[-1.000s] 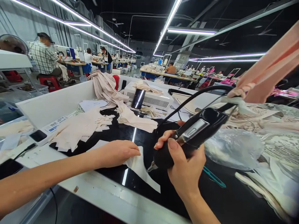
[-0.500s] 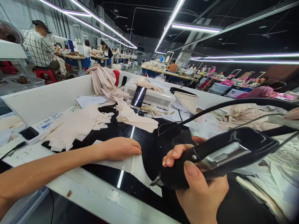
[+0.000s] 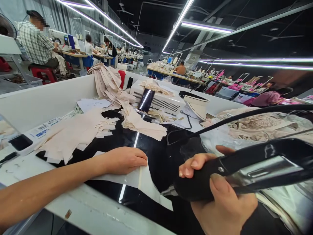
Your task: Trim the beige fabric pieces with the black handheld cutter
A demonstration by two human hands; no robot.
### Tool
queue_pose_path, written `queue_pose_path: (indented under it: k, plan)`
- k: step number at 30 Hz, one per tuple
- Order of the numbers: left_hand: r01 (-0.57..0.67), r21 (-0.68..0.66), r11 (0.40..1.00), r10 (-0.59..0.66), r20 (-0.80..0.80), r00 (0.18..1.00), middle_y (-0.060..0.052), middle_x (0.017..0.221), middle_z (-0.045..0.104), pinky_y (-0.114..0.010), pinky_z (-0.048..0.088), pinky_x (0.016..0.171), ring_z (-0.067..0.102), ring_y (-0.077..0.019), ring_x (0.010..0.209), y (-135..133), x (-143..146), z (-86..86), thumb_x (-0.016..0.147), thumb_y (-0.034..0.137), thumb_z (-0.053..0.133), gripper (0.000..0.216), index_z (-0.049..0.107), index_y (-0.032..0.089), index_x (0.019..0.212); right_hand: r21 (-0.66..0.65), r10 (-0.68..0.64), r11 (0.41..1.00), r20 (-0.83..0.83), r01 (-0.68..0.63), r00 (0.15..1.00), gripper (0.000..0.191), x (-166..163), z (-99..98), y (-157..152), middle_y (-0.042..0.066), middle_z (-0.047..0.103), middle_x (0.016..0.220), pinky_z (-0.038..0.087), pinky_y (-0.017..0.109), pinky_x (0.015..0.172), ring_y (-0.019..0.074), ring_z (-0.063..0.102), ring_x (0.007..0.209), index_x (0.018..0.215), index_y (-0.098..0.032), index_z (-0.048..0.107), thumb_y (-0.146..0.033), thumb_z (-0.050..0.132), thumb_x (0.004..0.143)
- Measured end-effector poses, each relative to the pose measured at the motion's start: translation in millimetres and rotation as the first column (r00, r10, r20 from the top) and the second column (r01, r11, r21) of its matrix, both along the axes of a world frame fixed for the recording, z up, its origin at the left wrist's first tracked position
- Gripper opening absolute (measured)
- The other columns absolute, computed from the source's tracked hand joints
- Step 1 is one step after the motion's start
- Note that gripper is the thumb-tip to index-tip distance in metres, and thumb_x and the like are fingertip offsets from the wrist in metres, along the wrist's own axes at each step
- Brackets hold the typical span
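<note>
My left hand (image 3: 127,159) lies on a thin white fabric piece (image 3: 149,186), with its fingers pressed together at the upper edge, beside a pale narrow strip. The piece is spread on a glossy black work surface (image 3: 156,153). My right hand (image 3: 225,199) is wrapped around a black corded hand tool (image 3: 195,179) with a silver metal panel on its side. Its narrow metal tip (image 3: 169,191) is close to the curved right edge of the white piece. Whether the tip touches the fabric, I cannot tell. The left thumb is hidden.
Stacked beige fabric pieces (image 3: 73,132) lie to the left, with more beige cloth (image 3: 144,124) behind. A phone (image 3: 146,100) leans on a white vented box (image 3: 168,104). The tool's black cable (image 3: 234,117) arches across the right. White side walls (image 3: 46,96) border the table.
My right hand and the tool have shifted right, and the tip sits a little farther right. My left hand stays on the fabric. The view has shifted slightly.
</note>
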State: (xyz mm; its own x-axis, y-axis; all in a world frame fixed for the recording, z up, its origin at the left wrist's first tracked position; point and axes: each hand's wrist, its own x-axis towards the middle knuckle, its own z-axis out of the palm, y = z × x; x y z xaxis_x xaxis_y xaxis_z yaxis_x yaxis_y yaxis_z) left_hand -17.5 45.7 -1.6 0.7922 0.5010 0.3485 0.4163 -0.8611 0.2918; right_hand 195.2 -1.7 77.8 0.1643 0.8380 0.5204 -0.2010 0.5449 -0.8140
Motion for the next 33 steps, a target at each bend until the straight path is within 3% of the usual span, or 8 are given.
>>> queue_pose_path:
  k: [5, 12, 19, 25, 33]
  plan:
    - [-0.03, 0.0, 1.0, 0.03, -0.011, 1.0, -0.01, 0.125, 0.071, -0.03, 0.057, 0.098, 0.07, -0.0208, 0.113, -3, -2, 0.9, 0.101, 0.006, 0.048, 0.03, 0.071, 0.016, 0.117, 0.032, -0.067, 0.997, -0.087, 0.07, 0.994, 0.044, -15, 2.0, 26, -0.007, 0.062, 0.072, 0.053, 0.029, 0.051, 0.0139, 0.06, 0.053, 0.108, -0.03, 0.062, -0.038, 0.088, 0.074]
    - [-0.039, -0.032, 0.999, 0.039, -0.004, 0.999, -0.008, 0.129, 0.071, -0.03, 0.056, 0.102, 0.07, -0.0204, 0.116, -4, -5, 0.5, 0.099, 0.007, 0.05, 0.033, 0.071, 0.018, 0.122, 0.098, -0.064, 0.993, -0.028, 0.066, 0.998, 0.034, -31, -13.5, 59, -0.006, 0.064, 0.077, 0.054, 0.031, 0.061, 0.0132, 0.061, 0.059, 0.103, -0.027, 0.055, -0.038, 0.08, 0.083]
    - [-0.037, -0.04, 0.999, 0.037, -0.002, 0.999, -0.008, 0.131, 0.07, -0.029, 0.055, 0.103, 0.069, -0.0199, 0.117, -4, -5, -0.3, 0.101, 0.007, 0.048, 0.034, 0.07, 0.018, 0.124, 0.11, -0.052, 0.992, -0.025, 0.054, 0.998, 0.032, -35, -19.6, 61, -0.006, 0.065, 0.078, 0.054, 0.031, 0.059, 0.0134, 0.062, 0.059, 0.104, -0.028, 0.053, -0.035, 0.077, 0.084]
    - [-0.029, -0.043, 0.999, 0.028, -0.014, 1.0, -0.009, 0.132, 0.07, -0.031, 0.056, 0.102, 0.069, -0.0218, 0.117, -4, -4, 1.9, 0.101, 0.006, 0.047, 0.035, 0.07, 0.016, 0.125, 0.107, -0.046, 0.993, -0.009, 0.046, 0.999, 0.04, -35, -22.3, 61, -0.007, 0.064, 0.078, 0.055, 0.032, 0.06, 0.0132, 0.061, 0.058, 0.117, -0.029, 0.055, -0.036, 0.078, 0.084]
    - [-0.028, -0.054, 0.998, 0.029, 0.009, 1.0, -0.008, 0.131, 0.07, -0.031, 0.056, 0.101, 0.07, -0.0215, 0.116, -4, -5, 0.8, 0.101, 0.008, 0.049, 0.033, 0.071, 0.017, 0.124, 0.107, -0.054, 0.993, -0.019, 0.055, 0.998, 0.031, -34, -21.0, 58, -0.006, 0.064, 0.078, 0.054, 0.031, 0.06, 0.013, 0.061, 0.059, 0.103, -0.027, 0.055, -0.036, 0.078, 0.085]
